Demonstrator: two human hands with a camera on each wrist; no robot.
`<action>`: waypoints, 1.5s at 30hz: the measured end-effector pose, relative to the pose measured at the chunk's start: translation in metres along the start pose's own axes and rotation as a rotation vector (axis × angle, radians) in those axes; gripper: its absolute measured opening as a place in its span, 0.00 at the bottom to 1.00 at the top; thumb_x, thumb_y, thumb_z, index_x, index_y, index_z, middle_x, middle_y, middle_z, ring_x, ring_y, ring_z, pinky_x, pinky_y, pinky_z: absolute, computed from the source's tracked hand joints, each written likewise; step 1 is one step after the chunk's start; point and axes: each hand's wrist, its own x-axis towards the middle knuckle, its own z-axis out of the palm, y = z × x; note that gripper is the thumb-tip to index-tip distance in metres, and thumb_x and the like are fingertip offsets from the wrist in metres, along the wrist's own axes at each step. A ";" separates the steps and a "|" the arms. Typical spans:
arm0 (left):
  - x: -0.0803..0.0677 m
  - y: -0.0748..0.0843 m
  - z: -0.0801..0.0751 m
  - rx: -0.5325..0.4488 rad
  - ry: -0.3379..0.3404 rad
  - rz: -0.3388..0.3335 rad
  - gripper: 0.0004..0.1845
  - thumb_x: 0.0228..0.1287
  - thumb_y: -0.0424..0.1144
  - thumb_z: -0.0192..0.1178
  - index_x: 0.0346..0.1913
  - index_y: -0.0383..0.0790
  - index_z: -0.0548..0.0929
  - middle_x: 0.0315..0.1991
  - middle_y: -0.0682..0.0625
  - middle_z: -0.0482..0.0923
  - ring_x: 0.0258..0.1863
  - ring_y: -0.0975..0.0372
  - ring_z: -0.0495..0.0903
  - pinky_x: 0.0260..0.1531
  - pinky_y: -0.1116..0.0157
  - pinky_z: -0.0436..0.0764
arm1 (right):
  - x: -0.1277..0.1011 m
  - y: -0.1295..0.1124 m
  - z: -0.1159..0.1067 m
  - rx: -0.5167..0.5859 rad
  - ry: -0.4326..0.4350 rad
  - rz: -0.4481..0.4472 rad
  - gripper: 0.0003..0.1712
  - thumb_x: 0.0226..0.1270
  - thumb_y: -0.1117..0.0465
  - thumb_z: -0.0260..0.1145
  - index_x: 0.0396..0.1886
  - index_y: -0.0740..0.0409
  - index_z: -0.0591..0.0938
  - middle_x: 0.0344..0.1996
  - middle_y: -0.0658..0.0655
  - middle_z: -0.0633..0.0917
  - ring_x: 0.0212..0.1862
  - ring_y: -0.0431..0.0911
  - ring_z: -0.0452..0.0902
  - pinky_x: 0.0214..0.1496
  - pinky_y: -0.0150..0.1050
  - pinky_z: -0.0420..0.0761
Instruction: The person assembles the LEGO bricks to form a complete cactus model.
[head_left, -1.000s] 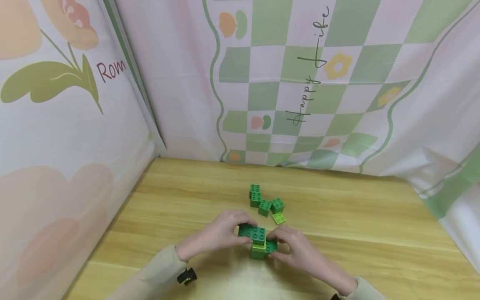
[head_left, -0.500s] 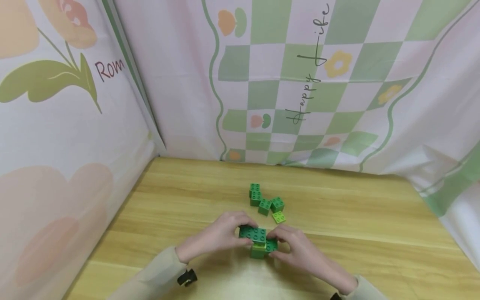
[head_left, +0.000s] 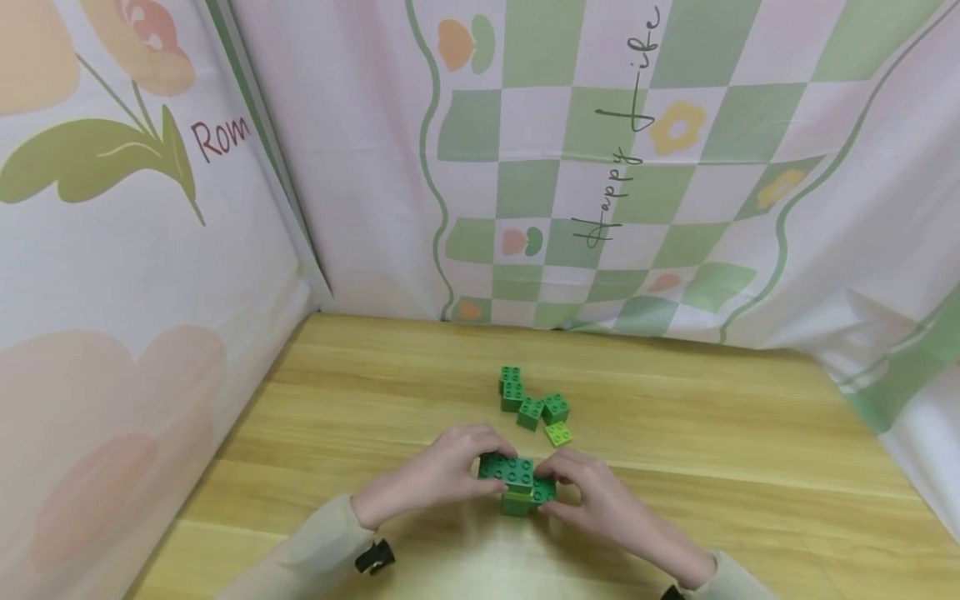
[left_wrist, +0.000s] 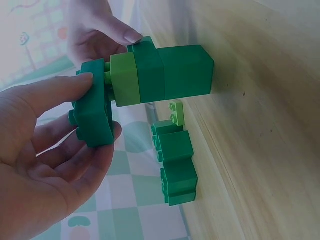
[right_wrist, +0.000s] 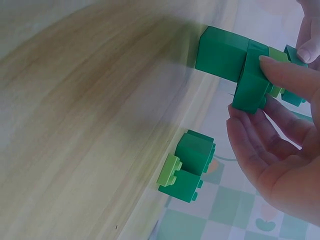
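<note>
A short tower stands on the table. It has a tall green block (left_wrist: 187, 72) at the base, a long green brick (right_wrist: 250, 82) across it that juts to the right, and a light green brick (left_wrist: 125, 80) above. My left hand (head_left: 453, 468) pinches another long green brick (head_left: 513, 471) between thumb and fingers, over the light green one. In the left wrist view some light green studs show in the gap between them. My right hand (head_left: 592, 492) grips the jutting end of the lower long brick, thumb on one side and fingers on the other.
Beyond the hands, several green square bricks (head_left: 530, 412) lie in a loose cluster on the wooden table (head_left: 360, 375). A thin light green brick (head_left: 558, 434) sits at its near side. Printed curtains (head_left: 360, 167) border the table at the back and left.
The left hand's long brick has come down slightly over the tower; light green studs visible in the head view a second ago are now covered there. The right hand keeps its grip.
</note>
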 end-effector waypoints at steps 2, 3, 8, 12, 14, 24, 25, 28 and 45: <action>0.000 0.000 0.001 0.002 0.000 0.001 0.21 0.57 0.40 0.72 0.53 0.40 0.83 0.50 0.50 0.86 0.47 0.66 0.82 0.50 0.80 0.78 | 0.000 0.001 0.000 0.001 0.001 0.000 0.20 0.48 0.67 0.77 0.44 0.55 0.83 0.39 0.51 0.87 0.38 0.41 0.83 0.38 0.32 0.87; 0.000 0.000 0.001 0.001 0.001 0.000 0.21 0.57 0.40 0.72 0.53 0.40 0.83 0.50 0.50 0.86 0.48 0.66 0.82 0.50 0.81 0.78 | 0.000 0.001 0.000 0.000 0.002 0.000 0.20 0.48 0.67 0.77 0.44 0.55 0.83 0.39 0.51 0.87 0.38 0.41 0.83 0.38 0.32 0.87; 0.000 0.001 0.002 -0.005 0.016 0.013 0.20 0.56 0.39 0.72 0.53 0.40 0.83 0.50 0.49 0.86 0.48 0.65 0.83 0.49 0.81 0.78 | 0.000 0.002 0.001 -0.002 0.002 0.003 0.21 0.48 0.67 0.78 0.43 0.55 0.83 0.39 0.51 0.87 0.38 0.40 0.82 0.38 0.32 0.87; 0.001 0.000 0.004 -0.011 0.022 0.013 0.20 0.57 0.39 0.71 0.52 0.40 0.84 0.50 0.49 0.86 0.47 0.65 0.83 0.48 0.83 0.77 | 0.000 0.003 0.001 -0.001 0.000 0.001 0.21 0.48 0.67 0.78 0.43 0.55 0.83 0.38 0.50 0.87 0.38 0.40 0.82 0.38 0.32 0.87; 0.001 0.000 0.005 -0.010 0.024 0.013 0.19 0.57 0.39 0.71 0.52 0.40 0.84 0.50 0.49 0.86 0.47 0.65 0.83 0.47 0.83 0.77 | 0.000 0.002 0.001 -0.001 -0.002 0.001 0.20 0.48 0.67 0.78 0.43 0.55 0.83 0.38 0.50 0.87 0.38 0.40 0.82 0.38 0.32 0.87; 0.001 -0.001 0.008 -0.032 0.039 0.004 0.19 0.56 0.37 0.72 0.51 0.38 0.84 0.48 0.48 0.86 0.46 0.65 0.83 0.47 0.83 0.78 | 0.001 0.002 0.002 -0.003 -0.003 0.003 0.20 0.48 0.67 0.78 0.43 0.54 0.83 0.38 0.50 0.87 0.38 0.39 0.82 0.38 0.32 0.87; 0.001 -0.001 0.008 -0.037 0.038 0.000 0.19 0.56 0.37 0.72 0.51 0.38 0.84 0.49 0.48 0.86 0.46 0.65 0.83 0.47 0.83 0.78 | 0.001 0.002 0.002 -0.002 -0.001 0.003 0.20 0.48 0.67 0.78 0.43 0.54 0.83 0.38 0.50 0.87 0.38 0.39 0.82 0.38 0.32 0.87; 0.001 0.000 0.008 -0.042 0.041 -0.003 0.19 0.56 0.37 0.72 0.51 0.38 0.84 0.48 0.48 0.86 0.45 0.65 0.83 0.46 0.84 0.78 | 0.001 0.002 0.002 0.002 0.005 0.005 0.20 0.48 0.67 0.78 0.43 0.54 0.83 0.37 0.50 0.87 0.38 0.39 0.82 0.37 0.32 0.87; 0.000 0.002 0.007 -0.077 0.039 -0.004 0.19 0.54 0.35 0.72 0.51 0.37 0.86 0.45 0.47 0.86 0.41 0.67 0.82 0.41 0.83 0.78 | 0.000 0.000 0.003 0.028 -0.014 0.047 0.20 0.49 0.68 0.77 0.43 0.55 0.83 0.38 0.50 0.87 0.38 0.39 0.82 0.38 0.33 0.87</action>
